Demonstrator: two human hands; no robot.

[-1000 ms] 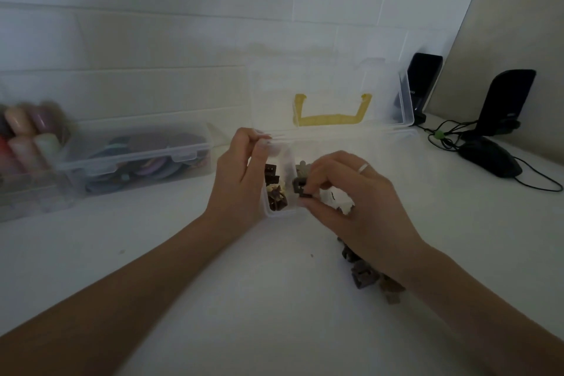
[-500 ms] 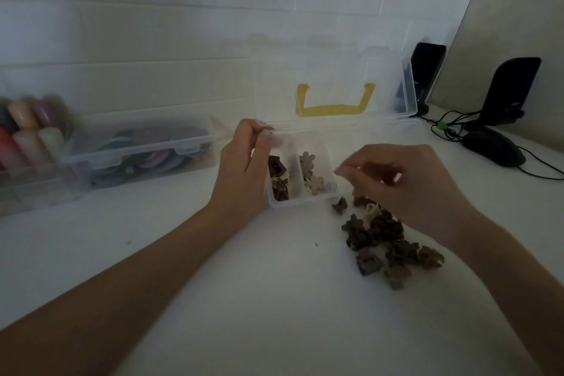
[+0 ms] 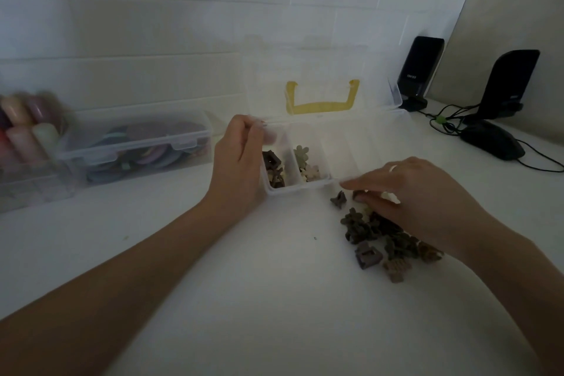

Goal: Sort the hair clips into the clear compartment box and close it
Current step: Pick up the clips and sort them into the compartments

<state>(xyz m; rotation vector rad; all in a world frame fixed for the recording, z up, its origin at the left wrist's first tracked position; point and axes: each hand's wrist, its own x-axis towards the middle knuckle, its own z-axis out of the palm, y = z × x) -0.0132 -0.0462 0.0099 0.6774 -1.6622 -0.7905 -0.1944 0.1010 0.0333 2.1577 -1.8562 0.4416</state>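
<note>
Since the earlier frame, the right hand is dropping from beside the clear compartment box onto the pile of hair clips, fingers coming together on a pale clip, though whether they are gripping it yet cannot be told. To its left, the left hand is clamping the box's near-left corner, steadying it with the lid standing open behind. Two compartments just right of that hand are already holding clips, dark ones and flower shapes. Pinching a single clip, then matching it to its compartment, would likely be working best. Everything is resting on a white table against a pale wall, in dim light.
</note>
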